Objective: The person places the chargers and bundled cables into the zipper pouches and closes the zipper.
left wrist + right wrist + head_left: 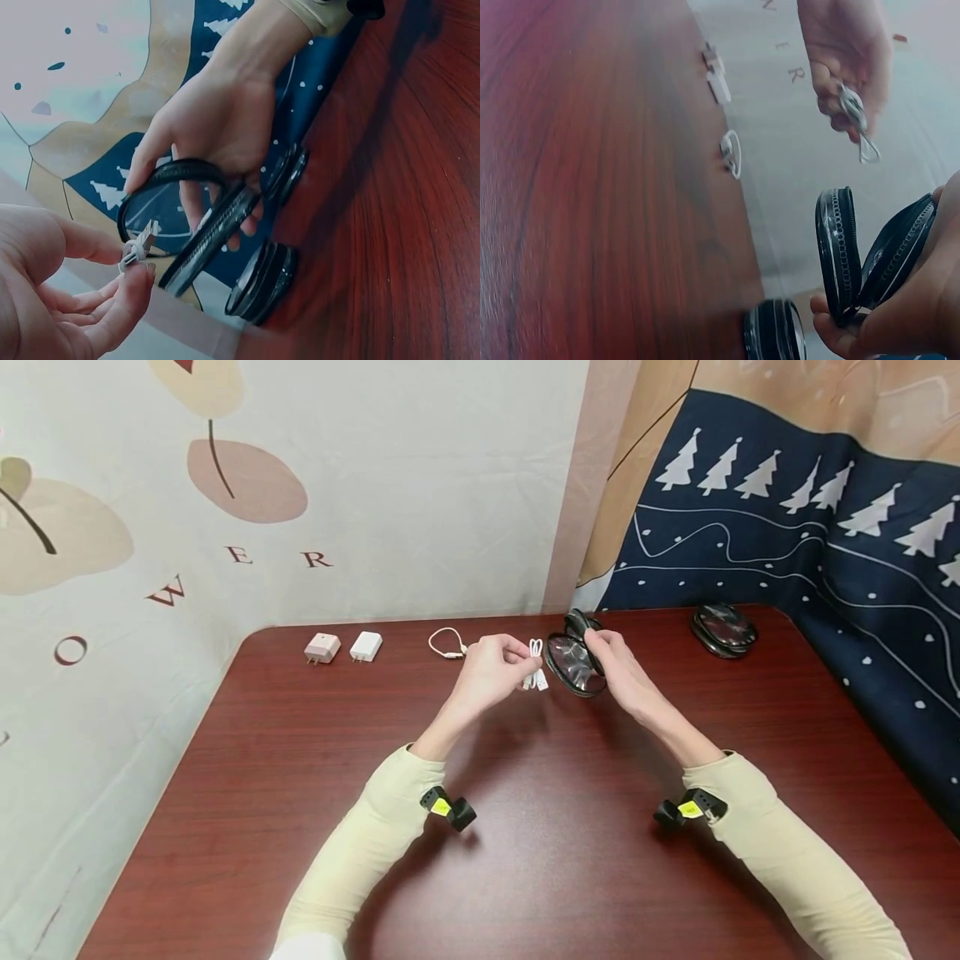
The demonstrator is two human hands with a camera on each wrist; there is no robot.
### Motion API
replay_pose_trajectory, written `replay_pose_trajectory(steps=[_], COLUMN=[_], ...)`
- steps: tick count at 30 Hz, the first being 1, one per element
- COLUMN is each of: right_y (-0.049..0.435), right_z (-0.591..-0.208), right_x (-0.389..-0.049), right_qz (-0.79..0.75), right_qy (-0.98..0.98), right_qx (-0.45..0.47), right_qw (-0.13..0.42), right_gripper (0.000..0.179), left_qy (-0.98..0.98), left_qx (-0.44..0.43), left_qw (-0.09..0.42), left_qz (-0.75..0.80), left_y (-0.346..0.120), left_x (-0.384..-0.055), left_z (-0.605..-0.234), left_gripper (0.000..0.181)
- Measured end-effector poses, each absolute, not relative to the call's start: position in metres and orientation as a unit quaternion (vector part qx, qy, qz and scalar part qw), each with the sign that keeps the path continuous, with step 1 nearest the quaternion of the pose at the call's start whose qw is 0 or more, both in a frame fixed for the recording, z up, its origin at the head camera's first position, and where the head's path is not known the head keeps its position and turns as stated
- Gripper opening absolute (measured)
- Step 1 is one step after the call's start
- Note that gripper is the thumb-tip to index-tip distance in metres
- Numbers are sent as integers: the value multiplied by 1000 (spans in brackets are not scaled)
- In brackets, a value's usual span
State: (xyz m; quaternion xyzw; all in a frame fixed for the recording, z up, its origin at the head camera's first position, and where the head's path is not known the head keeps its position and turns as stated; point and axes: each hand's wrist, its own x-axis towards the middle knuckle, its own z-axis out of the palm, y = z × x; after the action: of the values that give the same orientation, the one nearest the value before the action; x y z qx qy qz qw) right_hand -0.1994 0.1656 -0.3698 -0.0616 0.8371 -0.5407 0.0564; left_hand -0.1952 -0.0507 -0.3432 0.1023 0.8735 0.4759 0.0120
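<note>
My left hand (487,670) pinches a small coiled white USB cable (536,677) between thumb and fingertips; its metal plug (151,234) sticks out in the left wrist view. Just right of it, my right hand (626,675) grips a round clear zip case (573,667) with black edging. The case is spread open, its two halves (838,247) forming a V in the right wrist view. The cable is held close beside the case, outside it, above the table. Part of the case is hidden behind my right fingers.
Two white plug adapters, one (322,647) beside the other (366,646), and a looped short white cable (447,643) lie along the table's back left. A closed round case (724,629) sits at the back right. Another case (264,283) shows in the left wrist view. Fabric hangs behind the table.
</note>
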Motion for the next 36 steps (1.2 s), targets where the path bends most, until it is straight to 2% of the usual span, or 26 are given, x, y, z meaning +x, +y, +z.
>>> replay_pose_trajectory(steps=[13,29,36], right_y=[138,122,124], right_z=[-374,-363,-360], right_x=[-192,-183,-180], right_qz=[-557,-565,-587], right_qy=[823,816,802], right_qx=[-80,-99,-87], right_qw=[80,66,64], right_gripper=[74,69,65], left_qy=[881,926,932], left_qx=[100,101,98], left_qw=[-13,-64,-47], left_qz=[462,359,346], left_y=[-43,-36,-38], left_x=[-194,-192,-193], left_z=[-341,-340,-340], left_gripper=[17,14,14])
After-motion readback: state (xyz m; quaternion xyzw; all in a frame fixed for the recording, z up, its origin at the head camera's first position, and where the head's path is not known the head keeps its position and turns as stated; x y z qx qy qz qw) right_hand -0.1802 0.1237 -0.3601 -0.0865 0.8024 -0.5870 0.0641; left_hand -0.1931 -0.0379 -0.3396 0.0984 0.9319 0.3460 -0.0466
